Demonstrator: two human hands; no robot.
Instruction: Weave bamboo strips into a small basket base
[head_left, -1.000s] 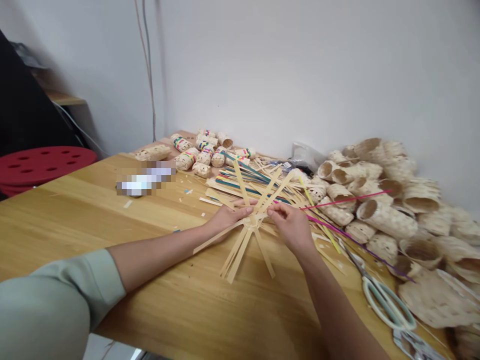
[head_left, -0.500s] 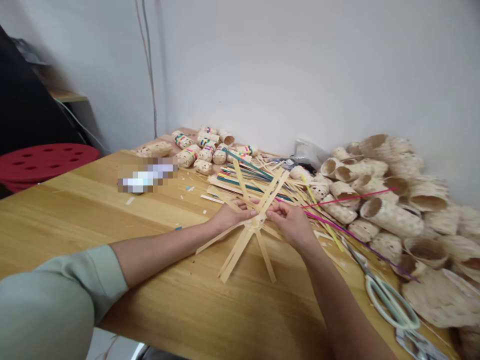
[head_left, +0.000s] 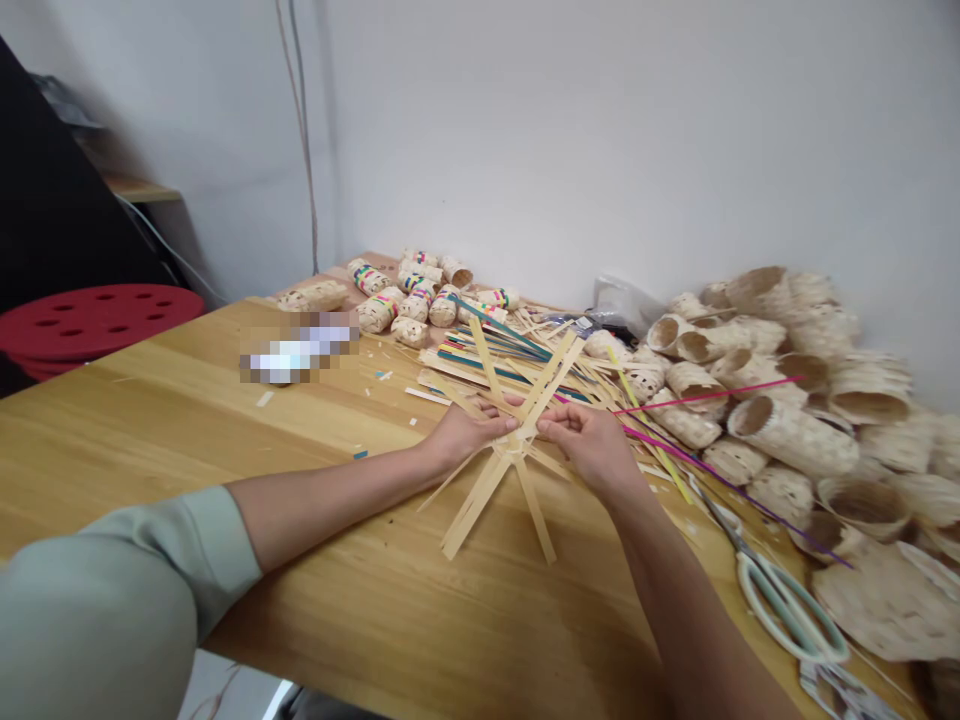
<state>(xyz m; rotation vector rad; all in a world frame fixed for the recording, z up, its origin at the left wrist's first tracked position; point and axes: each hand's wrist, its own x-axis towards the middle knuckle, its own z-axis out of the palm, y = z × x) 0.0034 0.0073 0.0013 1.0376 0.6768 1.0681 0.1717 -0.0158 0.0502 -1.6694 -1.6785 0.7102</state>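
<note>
**Crossed strips shift between two pinching hands**

Since the earlier view, the crossed bamboo strips have turned slightly, their lower-left strip now sitting steeper. Both hands grip them in a narrow pinch at the crossing: the left hand from its left, the right hand from its right. Beyond the crossing lie loose coloured strips. To its right are woven bamboo tubes and white-handled scissors; back-left, small banded woven rolls sit on the wooden table.

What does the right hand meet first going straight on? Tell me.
The crossed bamboo strips: the right hand points into their crossing, and its fingertips seem to touch it, though depth is hard to judge.
</note>
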